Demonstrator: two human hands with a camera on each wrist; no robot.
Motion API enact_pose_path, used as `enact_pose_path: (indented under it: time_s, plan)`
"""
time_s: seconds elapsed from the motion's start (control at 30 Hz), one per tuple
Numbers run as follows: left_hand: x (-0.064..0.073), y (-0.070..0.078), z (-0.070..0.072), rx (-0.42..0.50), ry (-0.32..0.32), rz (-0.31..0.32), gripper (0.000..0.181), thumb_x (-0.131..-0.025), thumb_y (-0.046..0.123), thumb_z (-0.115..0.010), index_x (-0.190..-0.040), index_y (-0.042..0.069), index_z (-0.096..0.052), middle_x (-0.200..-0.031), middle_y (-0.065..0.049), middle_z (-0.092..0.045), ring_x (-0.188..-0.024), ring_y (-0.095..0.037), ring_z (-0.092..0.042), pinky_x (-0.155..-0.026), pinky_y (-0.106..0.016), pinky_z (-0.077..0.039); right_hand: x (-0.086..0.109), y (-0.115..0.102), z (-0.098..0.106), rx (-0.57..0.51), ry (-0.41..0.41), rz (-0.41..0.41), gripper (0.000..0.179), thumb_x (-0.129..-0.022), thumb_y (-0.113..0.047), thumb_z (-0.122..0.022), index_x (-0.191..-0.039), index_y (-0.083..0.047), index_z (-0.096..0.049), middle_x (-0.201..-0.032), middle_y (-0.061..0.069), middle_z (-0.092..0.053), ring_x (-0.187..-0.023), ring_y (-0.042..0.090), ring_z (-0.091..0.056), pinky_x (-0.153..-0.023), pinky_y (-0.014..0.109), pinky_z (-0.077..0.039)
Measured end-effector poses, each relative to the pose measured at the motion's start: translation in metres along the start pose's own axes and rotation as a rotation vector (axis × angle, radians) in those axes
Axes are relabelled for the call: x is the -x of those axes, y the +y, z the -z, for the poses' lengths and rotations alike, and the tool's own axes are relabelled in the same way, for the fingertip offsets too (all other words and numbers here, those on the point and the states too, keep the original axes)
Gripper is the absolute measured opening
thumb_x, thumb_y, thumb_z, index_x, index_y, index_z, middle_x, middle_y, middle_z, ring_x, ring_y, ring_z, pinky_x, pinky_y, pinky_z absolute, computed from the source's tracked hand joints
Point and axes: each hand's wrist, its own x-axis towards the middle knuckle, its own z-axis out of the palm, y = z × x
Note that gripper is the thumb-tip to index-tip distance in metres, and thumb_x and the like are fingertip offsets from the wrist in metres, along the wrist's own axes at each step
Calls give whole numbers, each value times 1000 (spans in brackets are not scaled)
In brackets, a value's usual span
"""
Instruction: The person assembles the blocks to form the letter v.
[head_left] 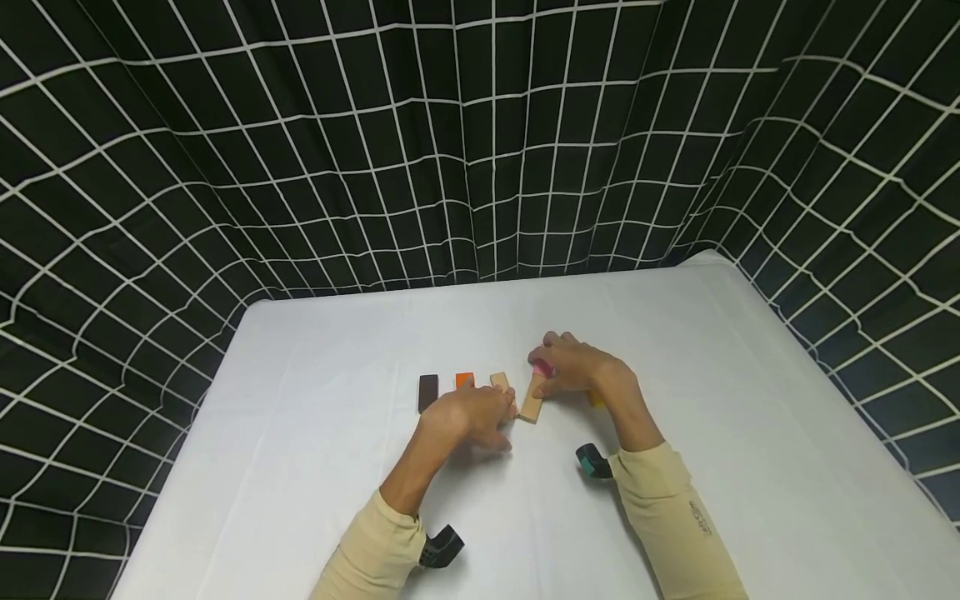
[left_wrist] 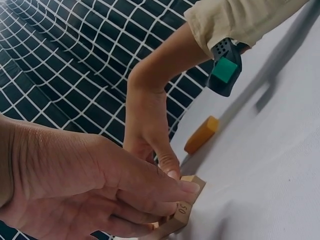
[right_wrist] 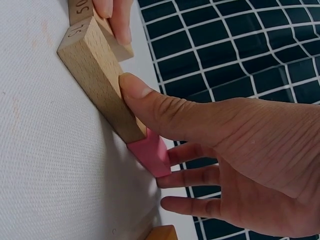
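My left hand (head_left: 474, 414) pinches a pale wooden block (head_left: 499, 381) between thumb and fingers; in the left wrist view, the number 50 is marked on its end. Just to the right, my right hand (head_left: 579, 368) holds another wooden block (head_left: 531, 406), its thumb pressed to one long side. A pink piece (right_wrist: 151, 154) sits at that block's far end, with the right fingers curled around there. The near ends of the two wooden blocks lie close together, slanting apart toward the back. Part of the left block is hidden under the left fingers.
Left of the hands lie a dark brown block (head_left: 428, 392) and an orange block (head_left: 465, 380), the latter partly covered by the left hand. A yellow block (left_wrist: 202, 135) lies beyond the right wrist. Dark netted curtain (head_left: 480, 167) surrounds the white table (head_left: 300, 467).
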Motion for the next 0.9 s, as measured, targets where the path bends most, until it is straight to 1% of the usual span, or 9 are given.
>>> enact_pose_path:
  time_s: [0.07, 0.1, 0.17, 0.3, 0.43, 0.53, 0.7, 0.77, 0.9]
  plan:
    - [-1, 0, -1, -16, 4, -8, 74, -94, 44, -73, -158, 15, -48, -166, -3, -45, -156, -18, -42, -130, -47, -34, 0, 0, 1, -7, -4, -6, 61, -88, -40, -83, -140, -15, -64, -126, 8, -59, -114, 24, -52, -101, 47, -57]
    - [2, 3, 2, -19, -3, -5, 72, -95, 44, -74, -157, 16, -49, -167, -2, -43, -156, -18, -41, -130, -46, -33, 0, 0, 1, -12, -6, -10, 62, -88, -40, -83, -141, -15, -64, -126, 8, -59, -114, 24, -51, -101, 47, -57]
    - [2, 4, 1, -47, -5, -14, 70, -94, 45, -73, -155, 18, -52, -168, -1, -42, -157, -18, -40, -131, -49, -32, 0, 0, 1, -23, -7, -17, 62, -88, -40, -83, -141, -15, -64, -126, 8, -59, -115, 24, -51, -101, 47, -57]
    - [3, 5, 0, -90, -16, -15, 67, -96, 46, -71, -155, 21, -53, -169, 1, -39, -158, -17, -37, -132, -53, -28, 0, 0, 1, -36, -9, -29, 62, -87, -41, -83, -141, -16, -64, -129, 8, -59, -117, 25, -52, -103, 49, -57]
    - [3, 5, 1, -111, -16, -19, 66, -96, 47, -70, -155, 22, -53, -170, 1, -39, -158, -17, -37, -132, -52, -29, -1, -1, 1, -23, -11, -39, 63, -87, -42, -83, -141, -17, -64, -133, 9, -59, -120, 25, -52, -105, 51, -56]
    - [3, 4, 1, -101, -10, -21, 65, -96, 46, -71, -154, 22, -54, -169, 1, -39, -158, -17, -38, -131, -52, -30, -1, -1, 2, -26, -9, -44, 63, -87, -42, -83, -141, -16, -64, -133, 9, -58, -119, 26, -52, -105, 51, -56]
    - [3, 4, 0, -62, -21, -17, 68, -95, 46, -72, -155, 20, -53, -169, 0, -39, -158, -18, -37, -133, -52, -27, 0, -2, 0, -34, -15, -53, 62, -88, -41, -83, -142, -16, -64, -134, 10, -58, -120, 26, -52, -107, 53, -55]
    - [3, 5, -1, -67, -26, -16, 67, -95, 46, -72, -155, 21, -53, -170, 1, -39, -159, -17, -36, -133, -53, -26, 0, -2, -1, -30, -17, -53, 62, -88, -41, -83, -142, -16, -64, -135, 9, -58, -122, 27, -52, -108, 54, -55]
    - [4, 6, -1, -93, -15, -8, 67, -94, 48, -73, -153, 23, -55, -169, 2, -40, -158, -16, -37, -132, -52, -28, 0, -2, -1, -26, -10, -48, 62, -88, -41, -82, -141, -17, -64, -135, 9, -57, -122, 27, -52, -108, 54, -55]
